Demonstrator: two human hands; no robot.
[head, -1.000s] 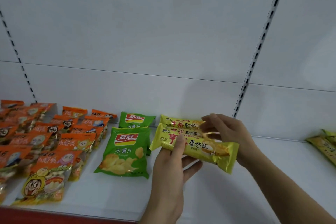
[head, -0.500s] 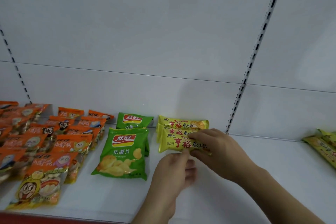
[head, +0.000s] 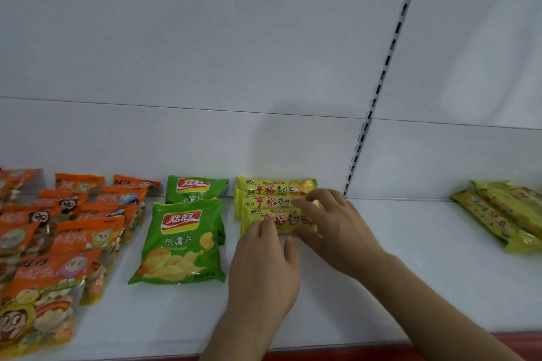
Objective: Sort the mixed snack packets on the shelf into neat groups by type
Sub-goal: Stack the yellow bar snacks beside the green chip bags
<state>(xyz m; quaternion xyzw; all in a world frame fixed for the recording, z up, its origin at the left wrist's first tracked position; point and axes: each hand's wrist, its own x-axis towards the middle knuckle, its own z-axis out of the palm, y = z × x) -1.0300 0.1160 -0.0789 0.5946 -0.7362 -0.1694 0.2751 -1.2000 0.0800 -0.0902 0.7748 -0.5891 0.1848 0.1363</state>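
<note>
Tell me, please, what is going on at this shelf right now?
A person is sorting snack packets on a white shelf. Both hands rest on the front yellow packet, the left hand at its near edge and the right hand over its right end, lining it up with two matching packets behind. Green chip bags and orange packets lie grouped to the left; more yellow packets lie unsorted at far right.

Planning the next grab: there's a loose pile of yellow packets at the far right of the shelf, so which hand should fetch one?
Probably the right hand: it lies nearer the loose yellow packets, while the left hand sits beside the green chip bags.
</note>
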